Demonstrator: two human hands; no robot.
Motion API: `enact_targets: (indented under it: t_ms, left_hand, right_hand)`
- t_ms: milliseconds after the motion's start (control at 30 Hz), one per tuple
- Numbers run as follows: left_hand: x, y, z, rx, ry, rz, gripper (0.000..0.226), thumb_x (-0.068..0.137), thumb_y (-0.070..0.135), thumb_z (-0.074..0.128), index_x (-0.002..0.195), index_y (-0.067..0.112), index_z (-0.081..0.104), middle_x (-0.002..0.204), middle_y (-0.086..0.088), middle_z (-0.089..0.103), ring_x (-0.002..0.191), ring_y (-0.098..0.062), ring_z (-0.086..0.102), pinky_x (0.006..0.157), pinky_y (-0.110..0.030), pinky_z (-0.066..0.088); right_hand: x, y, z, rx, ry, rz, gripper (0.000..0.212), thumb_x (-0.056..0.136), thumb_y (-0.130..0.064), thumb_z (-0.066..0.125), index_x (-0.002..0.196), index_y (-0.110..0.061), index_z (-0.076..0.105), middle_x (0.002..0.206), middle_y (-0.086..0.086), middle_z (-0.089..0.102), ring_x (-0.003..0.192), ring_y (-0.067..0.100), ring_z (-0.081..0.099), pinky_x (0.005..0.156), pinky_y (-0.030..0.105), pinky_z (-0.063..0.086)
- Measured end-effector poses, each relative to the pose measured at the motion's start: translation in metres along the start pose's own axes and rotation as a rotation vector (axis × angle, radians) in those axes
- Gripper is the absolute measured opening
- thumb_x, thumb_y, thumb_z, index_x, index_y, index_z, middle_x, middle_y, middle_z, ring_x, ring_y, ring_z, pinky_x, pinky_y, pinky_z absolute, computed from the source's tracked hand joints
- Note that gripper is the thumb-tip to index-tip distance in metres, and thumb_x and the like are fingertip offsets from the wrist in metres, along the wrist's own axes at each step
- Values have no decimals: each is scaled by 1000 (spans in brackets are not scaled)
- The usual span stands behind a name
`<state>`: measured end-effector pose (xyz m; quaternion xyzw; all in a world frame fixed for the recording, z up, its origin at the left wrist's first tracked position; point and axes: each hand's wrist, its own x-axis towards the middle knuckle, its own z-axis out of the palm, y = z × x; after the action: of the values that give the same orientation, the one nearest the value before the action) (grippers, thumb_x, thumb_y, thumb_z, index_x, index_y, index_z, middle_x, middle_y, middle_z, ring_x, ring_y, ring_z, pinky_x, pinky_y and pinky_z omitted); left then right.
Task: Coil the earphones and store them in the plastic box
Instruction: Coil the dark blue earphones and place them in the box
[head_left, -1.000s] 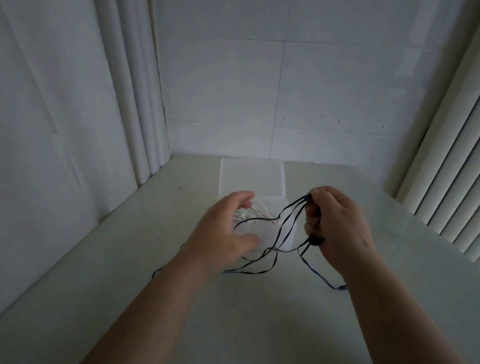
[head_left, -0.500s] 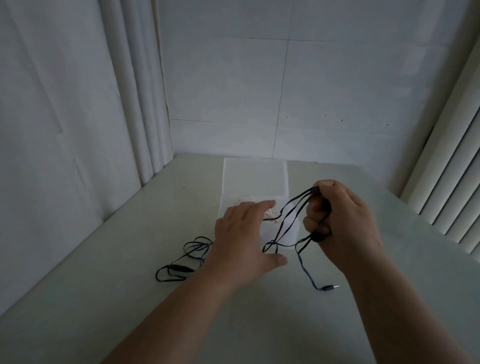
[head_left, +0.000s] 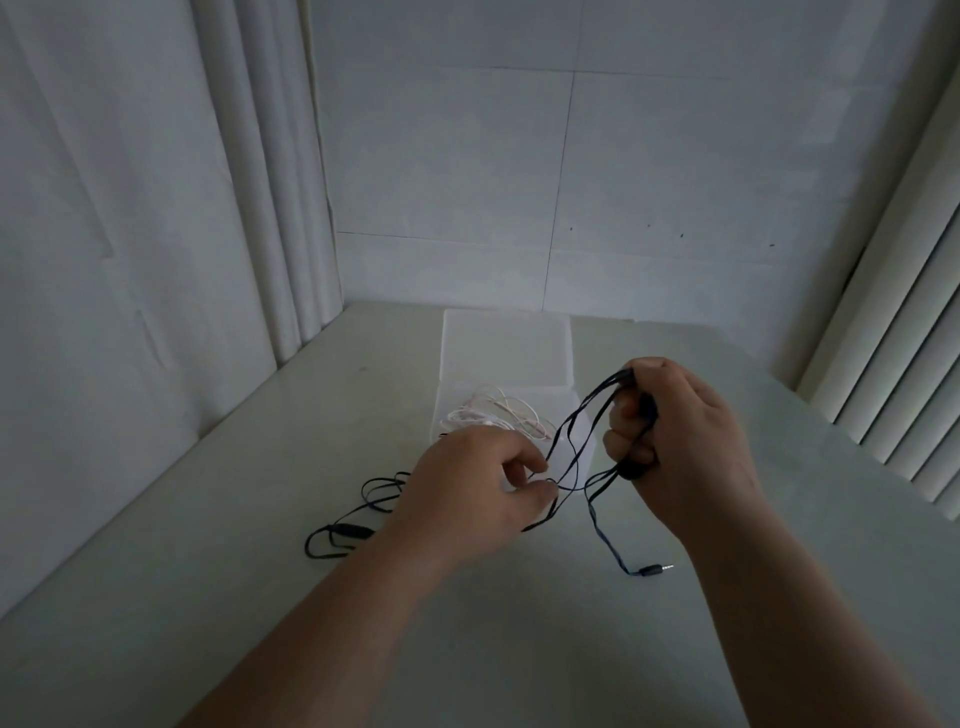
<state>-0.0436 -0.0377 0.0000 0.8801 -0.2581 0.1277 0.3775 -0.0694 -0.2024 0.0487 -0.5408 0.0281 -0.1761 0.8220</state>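
My right hand (head_left: 685, 441) is shut on several loops of the black earphones (head_left: 576, 447), held above the table in front of the clear plastic box (head_left: 566, 410). My left hand (head_left: 478, 493) pinches one strand of that same black cable between thumb and fingers. The cable's plug end (head_left: 655, 569) hangs down and rests on the table. The box stands open with its lid (head_left: 506, 345) tipped back, and a pale pink-white earphone coil (head_left: 493, 415) lies inside it. A second black earphone set (head_left: 353, 519) lies loosely on the table to the left of my left hand.
The pale table (head_left: 208, 597) sits in a corner. White curtain folds (head_left: 270, 208) hang at the left, a panelled wall is behind, and vertical blinds (head_left: 893, 364) run along the right edge.
My left hand has dropped from the box toward me and closed on a strand of the black cable. The second black earphone set has come into view at the left. My right hand has hardly moved.
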Motion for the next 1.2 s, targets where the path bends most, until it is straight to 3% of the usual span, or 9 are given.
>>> enact_targets:
  t_ms: [233,500,633,900,967,1100,1200]
  left_hand:
    - [0,-1,4,-1,-33,5,13,81,40,68,90,32,72,69,19,60,63,4,52,58,-13,34]
    - [0,1,7,-57,-79,9,4,80,31,66,80,29,69,67,16,64,63,0,56,61,-20,45]
    - [0,1,5,-206,-26,-65,12,81,21,65,71,26,63,64,14,65,56,0,55,56,-17,44]
    - [2,8,-4,-612,102,-266,10,85,3,59,78,7,65,71,-3,73,58,-5,60,55,-15,45]
    - [1,9,-6,-618,127,-277,12,82,1,58,75,8,64,66,-5,71,54,-2,59,53,-16,43]
    - [1,7,-7,-584,119,-287,17,72,7,61,61,20,57,49,10,57,48,-6,48,54,-21,36]
    - [2,6,-8,-586,106,-299,15,70,16,59,58,23,55,52,9,57,53,-12,45,54,-25,35]
  right_hand:
    - [0,0,1,2,-3,6,27,95,-5,43,70,-7,52,54,6,43,44,13,30,38,23,24]
    - [0,1,1,-5,4,8,27,94,-4,42,70,-7,53,50,4,44,44,14,29,38,23,22]
    - [2,-1,-4,-45,64,-9,26,93,-5,44,69,-7,53,50,3,44,44,14,29,40,25,20]
    - [8,2,-16,-180,169,7,21,90,-7,46,72,-7,57,56,3,45,40,11,27,38,23,19]
    - [8,2,-16,-273,149,24,19,89,-6,47,73,-6,58,53,2,47,40,11,28,38,23,21]
    - [6,2,-13,-302,102,59,18,89,-6,48,74,-4,58,53,3,46,42,11,27,39,24,20]
    - [4,1,-12,-289,69,84,19,90,-6,48,75,-2,58,55,5,47,43,13,27,39,24,21]
